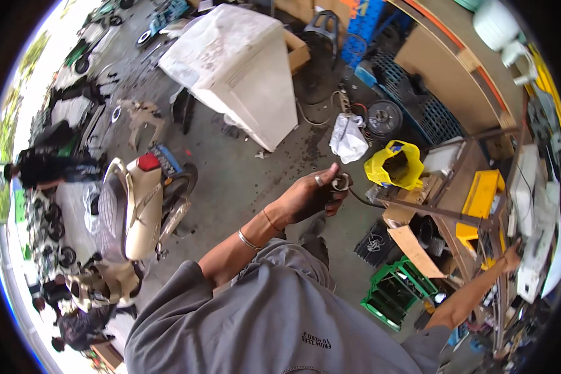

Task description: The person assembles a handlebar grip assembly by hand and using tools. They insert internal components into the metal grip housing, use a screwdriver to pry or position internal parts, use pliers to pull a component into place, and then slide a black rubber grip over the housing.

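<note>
My left hand (315, 194), with a ring, is closed around a small round metal part (340, 182) at the centre; a dark cable shows just beyond it, and I cannot tell if they are joined. My right hand (510, 258) reaches out at the far right with its index finger stretched out, beside white panels (528, 218) on a cluttered wooden rack (447, 203). What its fingertips touch is too small to make out. A yellow bag (385, 162) and a white plastic bundle (346, 140) stand on the floor beyond my left hand.
A large white box (230, 75) stands ahead, a beige scooter (143, 218) to the left. People (50, 165) are among scooters at the far left. A green crate (389, 293), a black case (374, 240) and a blue pallet (436, 112) lie on the right.
</note>
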